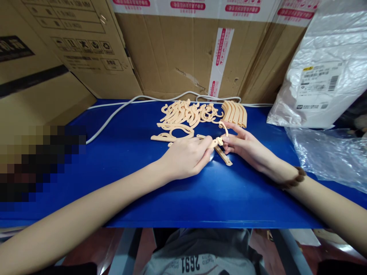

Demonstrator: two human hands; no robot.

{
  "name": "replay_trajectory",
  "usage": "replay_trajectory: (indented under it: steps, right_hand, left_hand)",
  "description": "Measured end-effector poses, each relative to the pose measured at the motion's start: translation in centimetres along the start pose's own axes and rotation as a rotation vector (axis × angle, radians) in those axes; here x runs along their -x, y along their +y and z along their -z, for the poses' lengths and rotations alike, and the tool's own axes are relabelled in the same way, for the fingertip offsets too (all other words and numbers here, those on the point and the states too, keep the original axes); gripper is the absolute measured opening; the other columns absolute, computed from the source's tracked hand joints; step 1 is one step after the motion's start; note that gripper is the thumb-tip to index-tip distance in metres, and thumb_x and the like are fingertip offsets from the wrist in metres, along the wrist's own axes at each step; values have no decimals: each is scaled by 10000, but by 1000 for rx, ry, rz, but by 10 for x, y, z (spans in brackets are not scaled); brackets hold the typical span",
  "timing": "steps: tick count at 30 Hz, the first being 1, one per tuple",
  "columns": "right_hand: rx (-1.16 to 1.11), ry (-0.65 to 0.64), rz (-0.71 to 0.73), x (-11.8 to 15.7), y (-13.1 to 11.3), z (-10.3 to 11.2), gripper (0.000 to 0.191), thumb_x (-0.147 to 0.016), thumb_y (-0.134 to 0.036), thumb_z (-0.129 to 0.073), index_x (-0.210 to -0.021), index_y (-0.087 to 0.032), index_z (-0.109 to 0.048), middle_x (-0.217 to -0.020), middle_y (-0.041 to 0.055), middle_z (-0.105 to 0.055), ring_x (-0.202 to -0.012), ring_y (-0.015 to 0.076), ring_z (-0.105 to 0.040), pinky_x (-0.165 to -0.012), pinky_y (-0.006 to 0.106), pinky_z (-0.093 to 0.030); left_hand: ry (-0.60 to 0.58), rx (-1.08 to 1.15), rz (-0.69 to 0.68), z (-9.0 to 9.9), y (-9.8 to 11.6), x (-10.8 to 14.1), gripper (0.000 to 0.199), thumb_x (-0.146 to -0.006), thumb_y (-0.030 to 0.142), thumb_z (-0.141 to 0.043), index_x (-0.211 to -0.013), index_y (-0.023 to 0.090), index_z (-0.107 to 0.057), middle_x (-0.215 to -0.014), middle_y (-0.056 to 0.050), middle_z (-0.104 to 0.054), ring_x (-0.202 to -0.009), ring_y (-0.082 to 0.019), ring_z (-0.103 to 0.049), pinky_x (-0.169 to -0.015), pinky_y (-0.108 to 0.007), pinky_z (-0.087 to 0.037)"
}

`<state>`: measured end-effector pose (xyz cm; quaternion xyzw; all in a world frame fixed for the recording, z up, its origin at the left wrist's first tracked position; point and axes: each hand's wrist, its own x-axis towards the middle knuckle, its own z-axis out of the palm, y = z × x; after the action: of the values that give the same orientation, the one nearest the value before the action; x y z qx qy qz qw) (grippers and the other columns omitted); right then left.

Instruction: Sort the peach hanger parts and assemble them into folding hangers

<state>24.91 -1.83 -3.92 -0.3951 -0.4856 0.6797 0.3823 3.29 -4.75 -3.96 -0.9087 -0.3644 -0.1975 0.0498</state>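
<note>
My left hand [185,156] is closed around a beige plastic hanger arm [213,144], whose holed end pokes out past the thumb and fingertips. My right hand [248,147] pinches a beige hanger hook [225,129], its curved end up and its base meeting the arm's end. Whether the two parts are locked together cannot be made out. Just below the joint, a straight beige strip [223,156] slants down to the right; my left hand covers part of the pieces behind it. Left of there lie folding-hanger pieces [182,131] with curved arms.
Loose hooks [186,110] are heaped at the back of the blue table [183,202]. Beside them stands a row of curved hanger arms [235,113]. A white cable [114,114] runs along cardboard boxes [172,53]. At right are a white parcel bag [312,76] and clear plastic [329,156].
</note>
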Motion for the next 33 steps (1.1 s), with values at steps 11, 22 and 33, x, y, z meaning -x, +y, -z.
replay_trajectory:
  steps: [11,22,33]
  right_hand:
    - [94,-79,13,-4,1,8,636,-756,-253,-786,-1309,-226,-473,-752,-41,-647,-648,104,-595,-583,246,-544]
    - [322,-36,135,-4,-1,10,671,-756,-318,-790,-1321,-234,-438,-802,-42,-617,-613,99,-577,-538,244,-539]
    - [438,-40,254,0,-7,6,581,-802,-305,-753,-1300,-263,-456,-803,-38,-596,-647,121,-576,-610,288,-517]
  left_hand:
    - [51,10,-36,-8,1,2,230,-1010,206,-322,-959,143,-537,-834,-78,-648,-816,-211,-634,-713,-298,-455]
    - [23,-137,-71,-12,1,2,222,-994,164,-358,-990,119,-575,-870,-95,-654,-877,-230,-608,-764,-325,-444]
    - [-5,-234,-84,-15,0,1,243,-984,148,-370,-1078,84,-585,-905,-119,-670,-921,-253,-604,-799,-351,-438]
